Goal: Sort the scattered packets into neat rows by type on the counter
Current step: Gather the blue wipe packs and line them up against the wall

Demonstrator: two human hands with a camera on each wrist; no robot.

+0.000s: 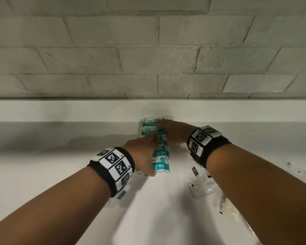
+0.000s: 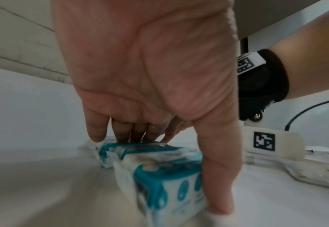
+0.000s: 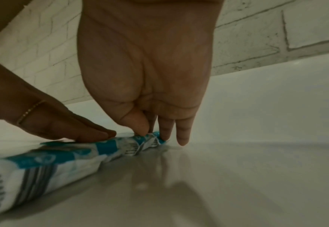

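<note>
Several teal-and-white packets [image 1: 162, 152] lie in one row on the white counter [image 1: 60, 174], running away from me toward the brick wall. My left hand [image 1: 148, 151] rests against the row's left side. Its straight fingers [image 2: 132, 132] touch the packet tops [image 2: 169, 184] and its thumb [image 2: 218, 176] lies along the near packet's right side. My right hand [image 1: 168, 129] is at the far end of the row. Its thumb [image 3: 138, 122] presses on the last packet [image 3: 150, 141] and its fingers [image 3: 165, 130] are at that packet's far edge. Neither hand lifts a packet.
White and clear packets [image 1: 198, 190] lie scattered under my right forearm, one with beige contents [image 1: 228, 209]. Another pale packet [image 1: 113, 202] shows beneath my left wrist. A raised white ledge [image 1: 78, 110] and the brick wall [image 1: 148, 59] close off the back.
</note>
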